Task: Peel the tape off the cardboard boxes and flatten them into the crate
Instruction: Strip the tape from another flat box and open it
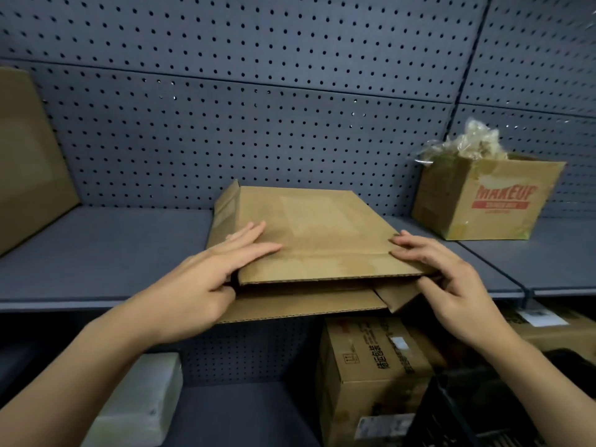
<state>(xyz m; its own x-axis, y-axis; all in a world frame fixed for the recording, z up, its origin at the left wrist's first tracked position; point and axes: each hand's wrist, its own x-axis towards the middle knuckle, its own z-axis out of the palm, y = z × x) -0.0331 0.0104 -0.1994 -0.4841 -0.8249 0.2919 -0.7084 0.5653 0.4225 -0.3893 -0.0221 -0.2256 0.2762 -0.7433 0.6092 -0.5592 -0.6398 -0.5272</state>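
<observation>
A brown cardboard box (309, 233), collapsed nearly flat, lies on the grey shelf (106, 250) with its open flaps hanging over the front edge. My left hand (206, 279) grips its near left corner, fingers straight on the top panel and thumb tucked under the edge. My right hand (448, 272) holds the near right corner, fingers curled over the top panel and thumb below by a folded flap. A black crate (477, 411) shows partly at the bottom right.
An open box printed MAKEUP (490, 201) holding crumpled clear tape stands at the back right of the shelf. A flat cardboard sheet (29, 156) leans at the far left. Below are a printed carton (371, 372) and a pale wrapped parcel (142, 401). A pegboard wall closes the back.
</observation>
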